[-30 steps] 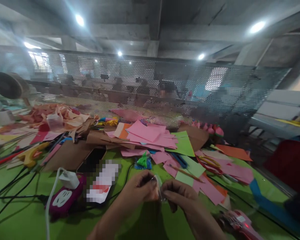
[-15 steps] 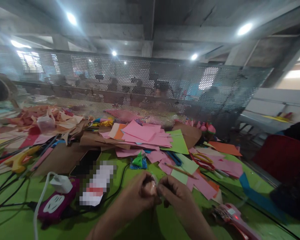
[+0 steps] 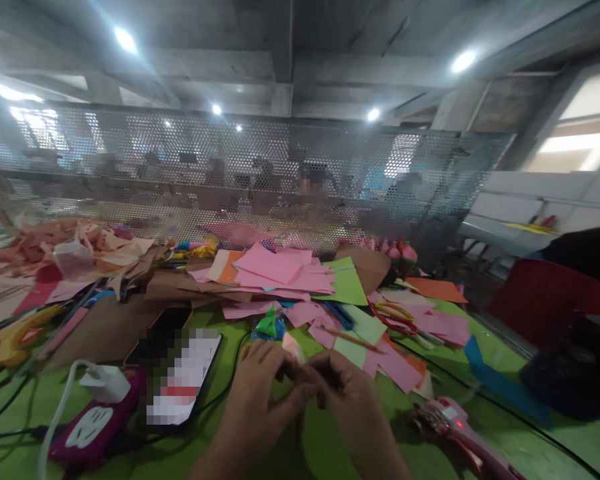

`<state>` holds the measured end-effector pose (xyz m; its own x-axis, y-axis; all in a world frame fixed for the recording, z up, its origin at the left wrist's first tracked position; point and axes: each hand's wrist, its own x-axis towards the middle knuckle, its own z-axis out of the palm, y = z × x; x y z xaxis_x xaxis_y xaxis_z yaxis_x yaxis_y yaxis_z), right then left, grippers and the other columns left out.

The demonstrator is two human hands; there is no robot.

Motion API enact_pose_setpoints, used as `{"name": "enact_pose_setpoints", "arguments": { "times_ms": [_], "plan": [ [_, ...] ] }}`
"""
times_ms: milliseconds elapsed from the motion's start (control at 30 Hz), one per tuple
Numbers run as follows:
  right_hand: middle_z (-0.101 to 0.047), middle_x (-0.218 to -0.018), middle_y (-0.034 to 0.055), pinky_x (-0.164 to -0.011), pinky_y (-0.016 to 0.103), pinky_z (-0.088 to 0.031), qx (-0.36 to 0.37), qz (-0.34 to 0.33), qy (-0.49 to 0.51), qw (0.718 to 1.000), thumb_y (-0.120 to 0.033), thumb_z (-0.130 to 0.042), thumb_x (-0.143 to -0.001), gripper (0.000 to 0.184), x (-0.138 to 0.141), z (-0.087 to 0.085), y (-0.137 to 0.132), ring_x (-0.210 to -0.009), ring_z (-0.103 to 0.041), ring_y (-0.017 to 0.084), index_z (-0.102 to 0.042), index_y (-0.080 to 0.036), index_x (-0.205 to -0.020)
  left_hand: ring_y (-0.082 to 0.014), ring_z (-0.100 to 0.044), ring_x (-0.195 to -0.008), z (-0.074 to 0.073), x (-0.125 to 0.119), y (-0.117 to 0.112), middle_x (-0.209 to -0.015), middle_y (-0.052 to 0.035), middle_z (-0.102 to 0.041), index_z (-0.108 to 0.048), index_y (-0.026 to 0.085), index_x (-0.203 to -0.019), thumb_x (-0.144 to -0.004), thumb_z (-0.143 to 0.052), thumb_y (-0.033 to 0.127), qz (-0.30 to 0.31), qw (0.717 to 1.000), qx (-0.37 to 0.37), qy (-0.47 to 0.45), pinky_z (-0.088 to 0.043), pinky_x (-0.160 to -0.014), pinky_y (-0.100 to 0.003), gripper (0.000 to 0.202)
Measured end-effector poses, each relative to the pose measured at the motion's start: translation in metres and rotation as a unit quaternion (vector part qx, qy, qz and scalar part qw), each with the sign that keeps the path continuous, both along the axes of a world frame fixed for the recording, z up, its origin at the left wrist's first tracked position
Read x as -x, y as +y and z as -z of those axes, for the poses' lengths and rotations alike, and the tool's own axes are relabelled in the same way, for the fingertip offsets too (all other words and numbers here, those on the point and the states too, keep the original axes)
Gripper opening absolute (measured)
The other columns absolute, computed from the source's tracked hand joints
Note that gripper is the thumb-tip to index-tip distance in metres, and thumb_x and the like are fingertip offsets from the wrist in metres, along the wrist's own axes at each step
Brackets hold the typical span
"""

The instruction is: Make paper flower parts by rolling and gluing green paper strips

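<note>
A small pale pink piece (image 3: 293,347) pokes up between my hands over the green table; its kind is hard to make out, as fingers cover its lower part. My left hand (image 3: 265,390) is closed round it with curled fingers and thumb. Close against it, my right hand (image 3: 347,393) has its thumb and fingers pinched at the near side of the same piece. Just beyond the left fingers lies a green pointed shape (image 3: 270,323) on a crinkled blue wrapping.
A pink glue gun (image 3: 460,427) with a red light lies at the right. Left are two phones, one with a lit screen (image 3: 187,380), and a purple power strip (image 3: 97,427). Pink sheets (image 3: 275,267), a pencil (image 3: 353,339) and red-yellow scissors (image 3: 395,317) lie beyond.
My left hand has turned so its back shows, and the pale pink piece now sticks out above the fingers. The view has swung slightly to the right.
</note>
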<state>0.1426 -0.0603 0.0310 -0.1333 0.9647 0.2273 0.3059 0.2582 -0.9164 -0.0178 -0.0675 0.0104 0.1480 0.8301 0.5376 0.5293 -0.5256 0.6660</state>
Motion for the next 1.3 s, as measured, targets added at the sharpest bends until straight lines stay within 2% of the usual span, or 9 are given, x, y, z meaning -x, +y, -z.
{"name": "enact_pose_setpoints", "arguments": {
  "times_ms": [133,333,600,700,767,867,933,1100,1300],
  "plan": [
    [-0.064,-0.071,0.0003,-0.062,0.026,-0.041,-0.035,-0.014,-0.048,0.998,-0.017,-0.054,-0.083,0.011,0.004,0.006,-0.004,-0.068,-0.056,0.017,-0.065,-0.02,-0.079,-0.0201,-0.053,-0.079,0.003,-0.003,0.001,-0.078,-0.0001,-0.059,-0.052,0.02,-0.078,-0.096,-0.051,0.03,-0.026,0.998,0.029,0.05,-0.035,-0.074,-0.034,0.021],
    [-0.061,-0.071,-0.0001,-0.062,0.026,-0.04,-0.061,-0.011,-0.085,0.994,-0.019,-0.052,-0.086,0.011,0.005,0.008,-0.004,-0.067,-0.055,0.017,-0.059,-0.021,-0.078,-0.0197,-0.056,-0.079,0.006,-0.004,0.005,-0.08,-0.0016,-0.061,-0.052,0.019,-0.079,-0.093,-0.044,0.012,-0.026,0.996,0.001,0.084,-0.037,-0.076,-0.035,0.018],
    [-0.055,-0.068,0.0,-0.059,0.028,-0.035,-0.088,0.064,-0.138,0.985,-0.028,-0.051,-0.087,0.017,-0.001,0.002,-0.001,-0.062,-0.05,0.017,-0.046,-0.022,-0.072,-0.0185,-0.052,-0.073,0.004,-0.005,0.002,-0.072,-0.0003,-0.056,-0.045,0.021,-0.07,-0.093,-0.047,0.018,-0.039,0.997,-0.031,0.06,-0.037,-0.072,-0.032,0.024],
    [-0.054,-0.066,-0.0011,-0.058,0.028,-0.036,-0.065,0.045,-0.11,0.991,-0.029,-0.05,-0.087,0.016,-0.004,0.0,0.001,-0.062,-0.051,0.017,-0.047,-0.022,-0.073,-0.0194,-0.054,-0.077,0.002,0.001,0.002,-0.076,-0.0004,-0.058,-0.049,0.021,-0.074,-0.094,-0.05,0.024,-0.015,0.999,-0.021,0.03,-0.039,-0.073,-0.032,0.021],
    [-0.054,-0.066,-0.0017,-0.058,0.028,-0.038,-0.033,0.029,-0.067,0.997,-0.029,-0.049,-0.087,0.015,-0.005,0.0,0.003,-0.062,-0.053,0.017,-0.049,-0.022,-0.074,-0.0225,-0.057,-0.091,0.0,0.005,0.003,-0.091,-0.0032,-0.062,-0.054,0.021,-0.087,-0.09,-0.059,0.029,-0.006,0.999,-0.035,0.0,-0.043,-0.08,-0.035,0.01],
    [-0.052,-0.064,-0.0032,-0.056,0.028,-0.04,0.018,-0.002,0.014,1.0,-0.029,-0.051,-0.084,0.014,-0.005,-0.002,0.004,-0.058,-0.052,0.015,-0.049,-0.022,-0.072,-0.0284,-0.053,-0.117,-0.001,0.011,0.006,-0.122,-0.0094,-0.061,-0.052,0.023,-0.117,-0.078,-0.075,0.03,-0.003,0.999,-0.049,-0.006,-0.041,-0.098,-0.043,0.046],
    [-0.051,-0.061,-0.0039,-0.054,0.027,-0.04,0.044,-0.025,0.052,0.997,-0.028,-0.053,-0.082,0.014,-0.005,-0.003,0.004,-0.056,-0.051,0.014,-0.048,-0.022,-0.07,-0.0298,-0.051,-0.125,-0.001,0.012,0.008,-0.132,-0.0101,-0.059,-0.049,0.025,-0.128,-0.073,-0.079,0.024,0.009,0.999,-0.033,0.027,-0.038,-0.102,-0.046,0.063],
    [-0.05,-0.059,-0.0055,-0.053,0.025,-0.04,0.069,-0.069,0.09,0.991,-0.026,-0.056,-0.079,0.011,-0.003,-0.008,0.002,-0.054,-0.049,0.012,-0.05,-0.021,-0.071,-0.0284,-0.059,-0.117,0.0,0.013,0.012,-0.125,-0.0063,-0.068,-0.056,0.028,-0.128,-0.074,-0.076,0.013,0.036,0.997,0.004,0.069,-0.039,-0.099,-0.046,0.059],
    [-0.05,-0.061,-0.0056,-0.052,0.024,-0.04,0.065,-0.071,0.103,0.99,-0.027,-0.058,-0.078,0.012,-0.004,-0.008,0.003,-0.055,-0.048,0.011,-0.051,-0.02,-0.071,-0.0292,-0.059,-0.113,0.001,0.014,0.01,-0.122,-0.0083,-0.068,-0.06,0.026,-0.125,-0.079,-0.075,0.025,0.04,0.998,0.02,0.041,-0.042,-0.096,-0.044,0.049]
  ]
}}
